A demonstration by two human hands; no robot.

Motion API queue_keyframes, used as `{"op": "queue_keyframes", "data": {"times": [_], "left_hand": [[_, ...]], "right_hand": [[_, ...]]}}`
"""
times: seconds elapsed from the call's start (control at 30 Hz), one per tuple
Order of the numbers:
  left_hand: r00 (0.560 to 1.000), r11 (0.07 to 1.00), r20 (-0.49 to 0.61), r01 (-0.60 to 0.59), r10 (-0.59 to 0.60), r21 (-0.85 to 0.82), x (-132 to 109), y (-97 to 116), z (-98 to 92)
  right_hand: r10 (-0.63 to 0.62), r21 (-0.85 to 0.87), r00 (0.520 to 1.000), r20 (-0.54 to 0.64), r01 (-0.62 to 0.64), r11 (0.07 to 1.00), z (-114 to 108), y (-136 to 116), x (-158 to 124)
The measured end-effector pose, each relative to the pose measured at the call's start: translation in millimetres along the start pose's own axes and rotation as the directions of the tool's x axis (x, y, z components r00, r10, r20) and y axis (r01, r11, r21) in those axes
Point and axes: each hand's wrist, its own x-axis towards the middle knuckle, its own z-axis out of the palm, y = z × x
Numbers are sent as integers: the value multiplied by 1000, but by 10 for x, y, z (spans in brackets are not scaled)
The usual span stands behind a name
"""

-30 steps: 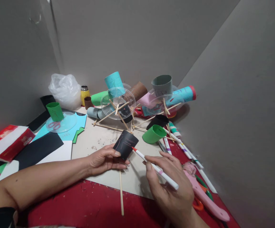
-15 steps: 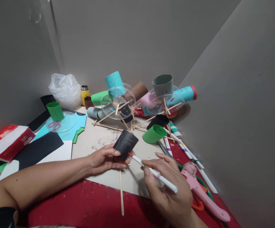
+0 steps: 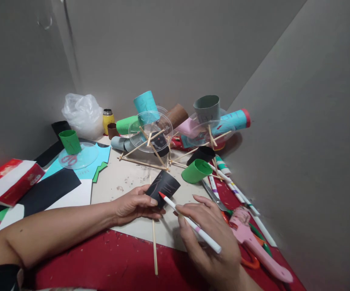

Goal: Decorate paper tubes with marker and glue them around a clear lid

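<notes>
My left hand (image 3: 137,205) holds a black paper tube (image 3: 166,186) by its lower left side, thumb on the front. Faint lines are drawn on the tube's dark surface. In my right hand (image 3: 209,230) is a white marker (image 3: 193,224) with a red tip, gripped like a pen. Its tip meets or nearly meets the tube's front; I cannot tell which. A pair of thin wooden sticks (image 3: 154,250) lies below the left hand. Beyond the tube, a green paper tube (image 3: 195,171) rests on its side.
Behind stands a stick frame (image 3: 143,161) with clear plastic discs (image 3: 134,137) and coloured paper tubes. Several markers (image 3: 264,230), scissors (image 3: 215,194) and a pink-handled tool (image 3: 261,252) lie right. Left are a red packet (image 3: 9,182), black paper strips (image 3: 52,188) and a plastic bag (image 3: 82,115).
The black tube has turned in my left hand and shifted slightly right and down. The marker's tip has moved a little left and up across its front, my right hand following left.
</notes>
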Motion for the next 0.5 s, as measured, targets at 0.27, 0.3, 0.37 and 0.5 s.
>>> {"op": "queue_keyframes", "data": {"times": [0.27,0.3,0.37,0.5], "left_hand": [[1000,1000,12,-3,3,-28,-11,18,-5],[1000,999,10,-2,3,-34,-11,20,-7],[1000,999,2,-3,3,-46,-10,24,-10],[1000,998,3,-6,6,-58,-15,37,-8]], "right_hand": [[35,-43,999,-33,-36,998,-9,14,2],[32,-51,999,-35,-34,998,-13,17,-2],[25,-67,999,-36,-27,997,-19,27,-12],[23,-83,999,-39,-27,996,-19,47,-22]]}}
